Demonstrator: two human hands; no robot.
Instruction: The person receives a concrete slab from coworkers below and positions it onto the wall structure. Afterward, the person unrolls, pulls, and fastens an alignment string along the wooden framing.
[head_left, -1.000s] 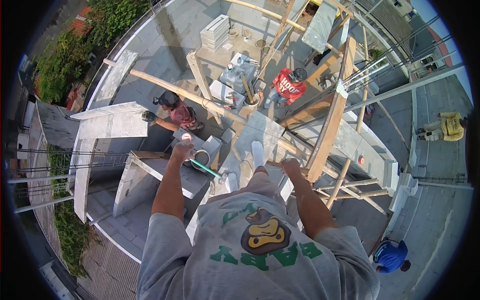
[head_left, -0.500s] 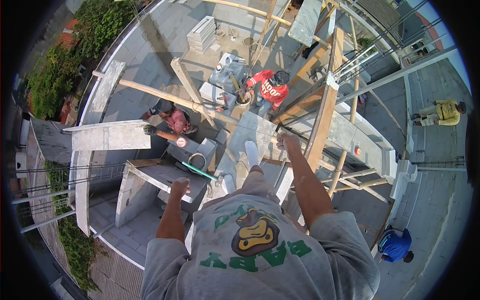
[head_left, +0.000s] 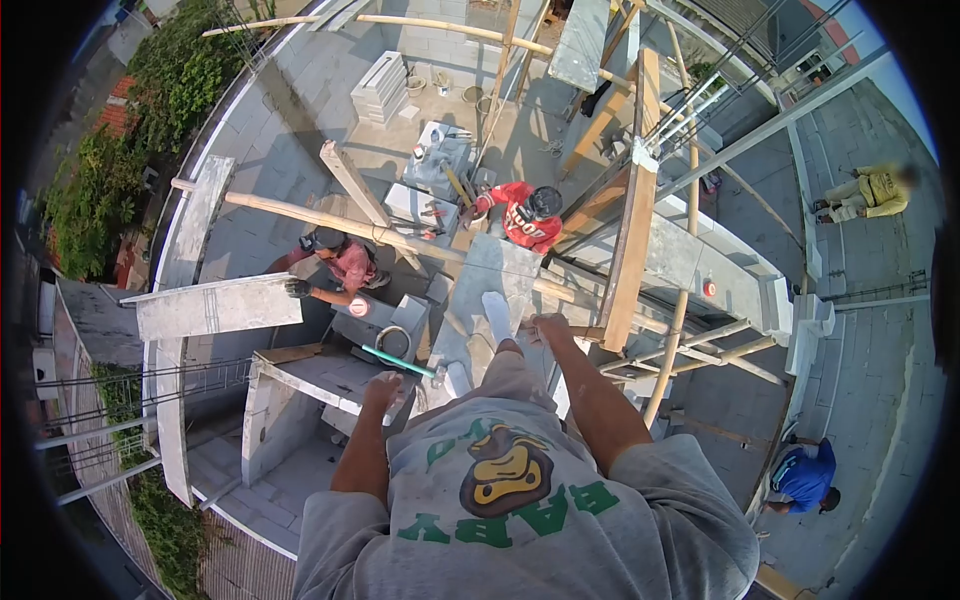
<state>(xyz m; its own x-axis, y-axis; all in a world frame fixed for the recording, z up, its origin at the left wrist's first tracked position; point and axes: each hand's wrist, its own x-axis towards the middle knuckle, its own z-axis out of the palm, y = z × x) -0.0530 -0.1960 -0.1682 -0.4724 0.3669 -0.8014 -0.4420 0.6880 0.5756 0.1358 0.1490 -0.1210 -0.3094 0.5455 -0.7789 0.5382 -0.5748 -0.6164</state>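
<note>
My left hand (head_left: 383, 390) is closed with its fingers curled, and nothing shows in it. It hangs in the air beside a tool with a long teal handle (head_left: 397, 361), which looks like a hammer. Farther forward, my right hand (head_left: 545, 328) is also curled, with no object visible in it. Close to it are the end of a wooden beam (head_left: 632, 270) and a bamboo pole (head_left: 570, 293). Below me, a white-covered foot (head_left: 497, 318) rests on a grey board (head_left: 500, 258); the other white foot (head_left: 457, 378) is partly hidden.
A worker in a red shirt (head_left: 528, 215) and another in pink (head_left: 350, 265) are below, the latter with a gloved hand at a grey slab (head_left: 220, 306). Workers in yellow (head_left: 882, 195) and blue (head_left: 803, 478) are at right. Stacked blocks (head_left: 382, 88) stand behind; rebar (head_left: 95, 385) juts out left.
My right hand has come down and left, nearer my body. My left hand has dropped slightly and shifted right. The view has shifted a little, and the worker in red is bent lower.
</note>
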